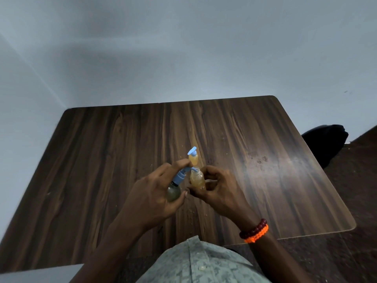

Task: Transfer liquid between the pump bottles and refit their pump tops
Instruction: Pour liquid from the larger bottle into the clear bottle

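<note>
In the head view, the left hand (152,193) grips a dark greenish bottle (173,193) with a blue pump top (180,176), one finger lying on the pump head, and the nozzle points to the open mouth of an amber bottle (197,179) that the right hand (216,192) holds with curled fingers just beside it, above the wooden table (265,160). Behind them a second amber bottle with pump (50,158) stands upright on the table. The right wrist wears beaded bracelets (254,231).
</note>
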